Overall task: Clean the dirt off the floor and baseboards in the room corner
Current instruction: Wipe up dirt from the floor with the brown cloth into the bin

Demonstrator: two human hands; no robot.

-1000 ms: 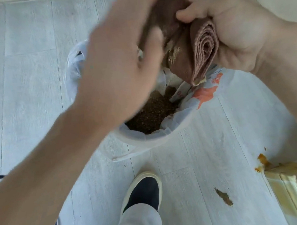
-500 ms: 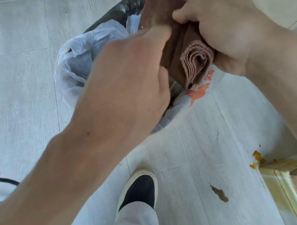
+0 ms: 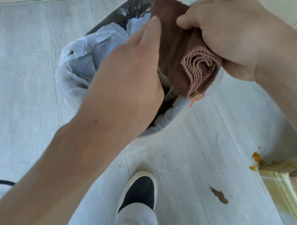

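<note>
Two hands over lined bin [image 3: 91,63]. Head view: right hand [image 3: 231,35] grips folded brown cloth [image 3: 178,54]; left hand [image 3: 134,73] fingers straight, brushing it. Floor dirt [image 3: 219,195], baseboard [image 3: 286,180] stain uncleaned. Risk: crumbs missing bin, scattering on floor.

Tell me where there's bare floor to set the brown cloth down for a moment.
Bare floor lies left of the bin, up to the wall, and between the bin and the shoe. Avoid the right: a brown smear, orange blobs and the stained baseboard crowd it. Both hands, left and right, hold the cloth above the bin.
</note>
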